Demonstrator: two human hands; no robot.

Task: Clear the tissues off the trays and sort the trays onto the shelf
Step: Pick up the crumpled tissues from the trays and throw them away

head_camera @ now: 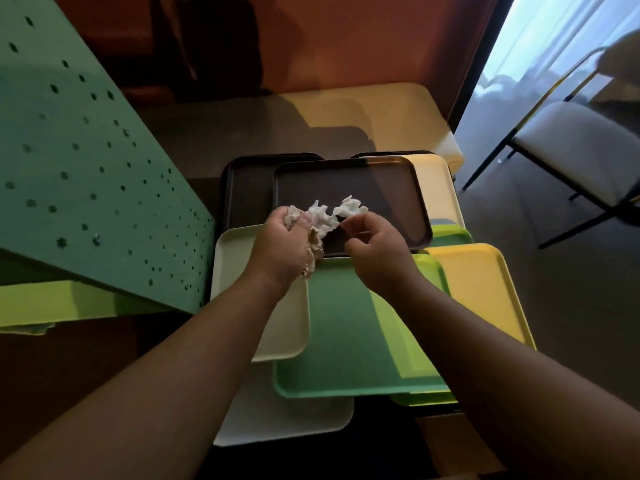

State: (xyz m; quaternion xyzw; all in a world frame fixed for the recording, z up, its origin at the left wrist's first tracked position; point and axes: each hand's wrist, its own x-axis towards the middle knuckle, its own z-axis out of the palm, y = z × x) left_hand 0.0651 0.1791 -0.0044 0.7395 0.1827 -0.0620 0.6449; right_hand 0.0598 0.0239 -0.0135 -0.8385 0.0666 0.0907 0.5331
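Note:
Several trays lie overlapped on a low surface: a dark brown tray [381, 188] on top at the back, a green tray [339, 341] in front of it, a white tray [235, 258] at the left, a yellow tray [485, 289] at the right. My left hand [280, 247] grips a bunch of crumpled white tissues [320, 220] over the brown tray's front edge. My right hand [374, 247] is beside it with curled fingers, pinching at a tissue piece [349, 207] on the brown tray.
A green perforated shelf panel [86, 161] slants along the left with a lime shelf board [52, 303] below it. A second dark tray [249, 192] and a cream tray [436, 188] lie behind. A chair [571, 150] stands at the right on the dark floor.

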